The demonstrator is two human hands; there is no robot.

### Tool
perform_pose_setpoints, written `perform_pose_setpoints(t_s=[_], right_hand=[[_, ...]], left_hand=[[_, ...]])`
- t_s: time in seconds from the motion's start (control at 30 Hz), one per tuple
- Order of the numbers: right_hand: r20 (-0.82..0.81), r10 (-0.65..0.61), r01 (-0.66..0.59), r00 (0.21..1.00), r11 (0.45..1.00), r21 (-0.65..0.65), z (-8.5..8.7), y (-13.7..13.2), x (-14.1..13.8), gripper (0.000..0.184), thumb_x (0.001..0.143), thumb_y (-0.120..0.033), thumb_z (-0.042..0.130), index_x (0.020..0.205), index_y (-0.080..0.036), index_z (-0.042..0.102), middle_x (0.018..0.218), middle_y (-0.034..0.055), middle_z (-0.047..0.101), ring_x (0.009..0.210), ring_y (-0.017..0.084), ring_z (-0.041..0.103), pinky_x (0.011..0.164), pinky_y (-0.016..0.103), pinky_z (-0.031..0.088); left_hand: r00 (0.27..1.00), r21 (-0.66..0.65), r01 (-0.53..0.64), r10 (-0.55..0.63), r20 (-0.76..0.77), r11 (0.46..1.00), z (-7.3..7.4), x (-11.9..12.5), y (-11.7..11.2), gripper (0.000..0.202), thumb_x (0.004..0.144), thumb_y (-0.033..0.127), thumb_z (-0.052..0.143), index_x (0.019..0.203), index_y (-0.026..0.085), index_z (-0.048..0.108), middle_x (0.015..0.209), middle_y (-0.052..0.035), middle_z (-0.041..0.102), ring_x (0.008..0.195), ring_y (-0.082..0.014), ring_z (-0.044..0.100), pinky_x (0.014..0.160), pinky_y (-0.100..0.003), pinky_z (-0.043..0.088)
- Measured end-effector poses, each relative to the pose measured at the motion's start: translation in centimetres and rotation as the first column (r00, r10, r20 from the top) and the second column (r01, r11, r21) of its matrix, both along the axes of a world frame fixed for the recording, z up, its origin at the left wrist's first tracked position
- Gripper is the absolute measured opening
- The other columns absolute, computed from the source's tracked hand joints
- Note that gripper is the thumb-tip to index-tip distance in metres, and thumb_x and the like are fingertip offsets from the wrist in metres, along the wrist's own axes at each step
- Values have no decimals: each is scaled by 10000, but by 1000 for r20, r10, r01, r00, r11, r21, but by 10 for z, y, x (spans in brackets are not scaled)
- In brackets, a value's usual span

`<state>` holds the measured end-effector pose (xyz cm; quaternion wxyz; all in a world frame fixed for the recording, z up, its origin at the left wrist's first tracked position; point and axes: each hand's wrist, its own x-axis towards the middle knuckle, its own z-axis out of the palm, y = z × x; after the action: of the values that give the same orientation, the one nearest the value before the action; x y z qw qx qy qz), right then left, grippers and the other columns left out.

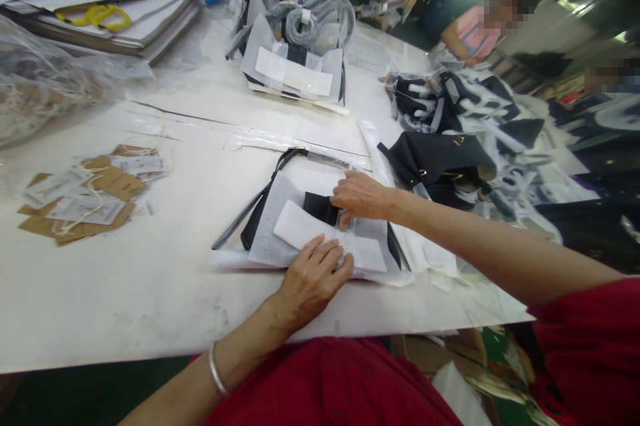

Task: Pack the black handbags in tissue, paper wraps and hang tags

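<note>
A black bag wrapped in white foam sheet (270, 233) lies flat on the white table (125, 293), with a folded white foam pad (300, 225) on top. My left hand (313, 274) rests on the pad's near edge, fingers stretched flat. My right hand (357, 196) reaches across and its fingers curl down onto the black part of the bag (320, 207) beside the pad. A black strap (265, 196) runs out from the bag to the left.
Brown and white hang tags (85, 196) lie at left. A stack of wrapped bags (295, 66) stands farther back, black bags (440, 159) pile at right. Cardboard sheets (100, 6) and a plastic bag of cord (40, 89) sit at far left. Other people work beyond the table.
</note>
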<state>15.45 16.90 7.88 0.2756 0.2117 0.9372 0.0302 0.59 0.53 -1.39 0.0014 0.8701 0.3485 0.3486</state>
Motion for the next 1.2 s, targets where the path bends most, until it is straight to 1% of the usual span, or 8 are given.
perform_pose_setpoints(t_s=[0.13,0.23,0.33,0.53,0.6,0.77,1.0,1.2], right_hand=[[-366,-315,407,876,890,207,19,-10,31,184,856,-300,709,955,-147,683,945,103,714,895,234,647,785,324,390],[-673,-438,603,596,798,15,25,-58,43,152,908,-308,633,927,-164,680,923,78,711,860,206,649,805,318,456],[-770,-471,586,431,795,-158,8,-120,43,193,938,-349,580,1006,-198,679,1011,81,713,962,224,652,898,362,489],[-814,-463,553,351,804,-219,-47,-171,41,236,947,-391,568,1073,-214,660,1071,95,696,1018,244,633,903,414,517],[-828,-435,546,353,815,-195,-52,-170,44,278,908,-426,627,1067,-201,660,1089,110,687,1024,255,623,904,428,512],[-848,-388,525,362,836,-159,-53,-168,49,320,861,-445,686,1054,-190,664,1078,116,684,1018,250,622,898,415,502],[-842,-366,567,396,819,-89,-59,-175,45,410,794,-437,754,1083,-180,618,1274,159,616,1228,307,532,1036,497,429],[-827,-383,611,411,789,-61,-64,-176,44,705,791,-449,741,1372,-171,454,1398,179,529,1285,316,495,1045,507,416]], left_hand=[[1000,24,-10,10,-6,1000,-1,0,-2,239,953,120,444,1137,166,590,1063,-72,663,1123,-206,604,1068,-417,441],[1000,36,-14,13,5,999,0,-1,-2,241,954,115,442,1132,170,595,1059,-67,670,1121,-201,609,1055,-410,456],[999,43,-15,14,32,999,-3,0,-2,218,955,126,461,1113,170,606,1059,-60,681,1115,-199,617,1041,-415,471],[999,-63,48,-49,-13,997,10,-8,-2,295,943,143,500,1235,127,543,1257,-129,628,1197,-197,578,1080,-396,447],[996,-106,26,-35,-86,994,26,-17,3,438,916,190,573,1327,82,466,1384,-193,529,1290,-230,507,1074,-390,451],[914,-120,-112,55,-402,986,58,-37,28,887,729,517,776,1416,96,404,1498,-223,397,1422,-366,314,1144,-607,278],[864,-141,-163,72,-499,977,51,-42,30,941,667,610,783,1377,84,463,1314,-192,569,1249,-327,511,1150,-514,287],[892,-68,-163,118,-436,984,42,-44,22,790,744,526,755,1333,79,479,1119,-156,622,1047,-296,580,1030,-470,400]])
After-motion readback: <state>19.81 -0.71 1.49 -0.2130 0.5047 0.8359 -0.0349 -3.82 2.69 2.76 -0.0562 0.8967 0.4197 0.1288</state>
